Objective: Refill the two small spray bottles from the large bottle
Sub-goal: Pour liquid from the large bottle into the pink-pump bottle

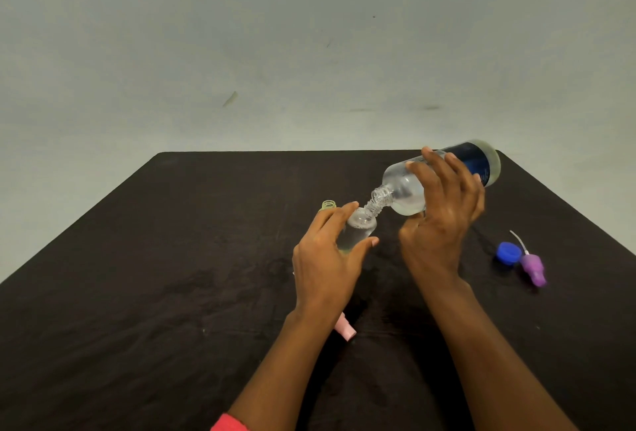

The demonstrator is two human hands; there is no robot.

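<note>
The right hand (444, 210) grips the large clear bottle (406, 186) around its middle, tipped so its base with the dark blue label points up and away to the right and its open threaded neck slants down toward the left hand. The left hand (327, 258) is wrapped around a small clear spray bottle (358, 229), fingers behind it and thumb in front, with its neck leaning up and right to meet the large bottle's mouth. The two mouths touch, or very nearly; the pour turns on that alignment, the long axes of both bottles running along one slanted line between the hands. Liquid appears to sit in the lower part of the small bottle, so I judge this fill to be partly done.

Just beyond the left fingertips stands the second small bottle (328, 205), yellowish and uncapped. Right of the right hand, well apart, lie a blue cap (508, 252) and a purple spray head (532, 269), just beside each other. A pink spray head (346, 329) peeks out under the left wrist.

Everything rests on a dark cloth-covered table (172, 258) before a plain pale wall (241, 34).
</note>
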